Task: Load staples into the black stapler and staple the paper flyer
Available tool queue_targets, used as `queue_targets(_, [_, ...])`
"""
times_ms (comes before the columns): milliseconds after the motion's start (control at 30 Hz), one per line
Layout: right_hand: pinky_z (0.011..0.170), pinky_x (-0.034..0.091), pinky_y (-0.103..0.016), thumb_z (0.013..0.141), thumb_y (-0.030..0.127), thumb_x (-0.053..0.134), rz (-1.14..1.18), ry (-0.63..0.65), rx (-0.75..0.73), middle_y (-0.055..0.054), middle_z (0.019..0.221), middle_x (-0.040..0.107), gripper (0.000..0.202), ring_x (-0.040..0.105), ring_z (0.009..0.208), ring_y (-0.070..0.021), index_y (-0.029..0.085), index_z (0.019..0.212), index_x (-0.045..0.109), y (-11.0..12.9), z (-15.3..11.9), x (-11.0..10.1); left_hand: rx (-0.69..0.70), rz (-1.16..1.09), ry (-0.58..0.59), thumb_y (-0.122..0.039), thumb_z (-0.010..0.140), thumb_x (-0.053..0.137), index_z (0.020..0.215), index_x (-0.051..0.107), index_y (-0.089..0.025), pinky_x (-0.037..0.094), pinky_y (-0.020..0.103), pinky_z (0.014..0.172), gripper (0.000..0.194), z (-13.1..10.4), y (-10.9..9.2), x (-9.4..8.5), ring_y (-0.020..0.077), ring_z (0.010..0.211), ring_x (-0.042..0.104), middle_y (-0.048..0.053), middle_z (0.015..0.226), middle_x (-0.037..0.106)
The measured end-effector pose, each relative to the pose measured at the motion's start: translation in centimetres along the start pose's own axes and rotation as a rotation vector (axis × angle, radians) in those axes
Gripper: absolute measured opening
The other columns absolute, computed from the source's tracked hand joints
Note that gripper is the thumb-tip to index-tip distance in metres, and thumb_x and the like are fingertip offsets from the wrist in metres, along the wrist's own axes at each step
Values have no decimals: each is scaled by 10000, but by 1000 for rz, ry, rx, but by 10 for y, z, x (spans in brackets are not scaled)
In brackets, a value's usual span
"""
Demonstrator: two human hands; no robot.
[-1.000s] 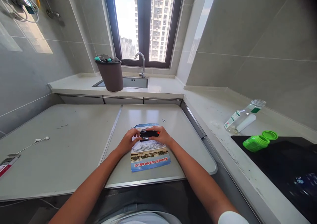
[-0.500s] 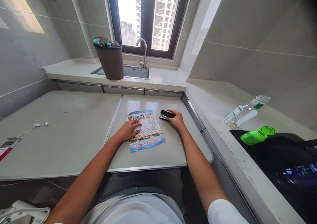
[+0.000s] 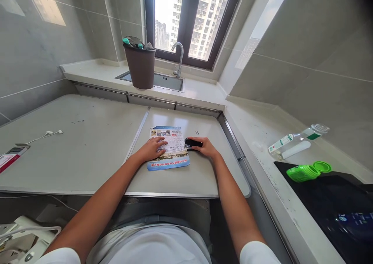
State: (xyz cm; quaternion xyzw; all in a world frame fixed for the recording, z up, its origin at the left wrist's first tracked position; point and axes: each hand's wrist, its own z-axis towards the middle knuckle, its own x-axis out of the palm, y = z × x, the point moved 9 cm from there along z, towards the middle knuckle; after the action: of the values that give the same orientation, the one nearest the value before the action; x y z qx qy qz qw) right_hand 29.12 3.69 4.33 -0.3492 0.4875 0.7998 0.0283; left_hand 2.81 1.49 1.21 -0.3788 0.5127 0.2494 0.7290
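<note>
A printed leaflet (image 3: 171,161) with blue edges lies flat on the light folding table (image 3: 171,184). My left hand (image 3: 153,148) rests on its left half, fingers spread and pressing on the print. In my right hand (image 3: 207,146) is a black stapler (image 3: 193,143), gripped from the right side. The stapler's front end meets the leaflet's right edge; whether the paper sits between its jaws I cannot tell. Two small thin strips, perhaps staples (image 3: 197,133), lie on the table just beyond the stapler.
White earphones (image 3: 50,133) and a red-and-white box (image 3: 11,159) lie at the left. A brown bin (image 3: 140,69) stands at the sink (image 3: 169,81) by the tap. On the right counter are a clear bottle (image 3: 297,141), a green container (image 3: 303,173) and a dark blue item (image 3: 355,221).
My right hand has brought the stapler left and slightly nearer, up to the leaflet's right edge. The leaflet has turned a little under my left hand. The whole view has tilted slightly.
</note>
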Motion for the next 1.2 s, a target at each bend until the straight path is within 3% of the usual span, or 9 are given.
queue_targets(100, [1130,512,-448,925,393,734,-56,-47,-43,-59,1355,749,504,709,1233,-274,296,1418,697,6,0,-4,31,-38,-2,-440,1000,564,1438,673,-203,393,575,1230,509,-1,-3,-1,368,1434,520,159,1562,546])
queue_targets(467, [888,523,-336,972,354,641,-143,52,-12,-50,1084,782,420,689,924,-209,274,1374,733,10,-1,3,42,-69,-9,-472,993,566,1422,680,-225,378,584,1231,508,0,-3,1,368,1439,512,146,1550,561])
queue_targets(800, [894,497,-316,956,208,635,-281,99,76,-31,1115,751,457,661,967,-198,328,1389,718,8,1,11,42,-73,-22,-458,992,579,1426,676,-225,381,592,1230,502,-1,-2,3,369,1444,506,146,1553,556])
queue_targets(1000, [914,433,-358,955,54,533,-675,157,231,-60,1173,747,556,642,1106,-270,352,1398,687,16,-1,27,37,-77,-20,-436,980,588,1422,679,-221,384,592,1229,500,0,-4,2,376,1433,515,149,1542,565])
queue_targets(1200, [867,396,-400,983,31,446,-1020,229,293,-140,1180,711,450,622,1067,-310,257,1294,681,35,3,50,50,-98,-50,-409,950,616,1377,704,-233,379,585,1236,471,2,-4,2,373,1406,544,144,1509,588])
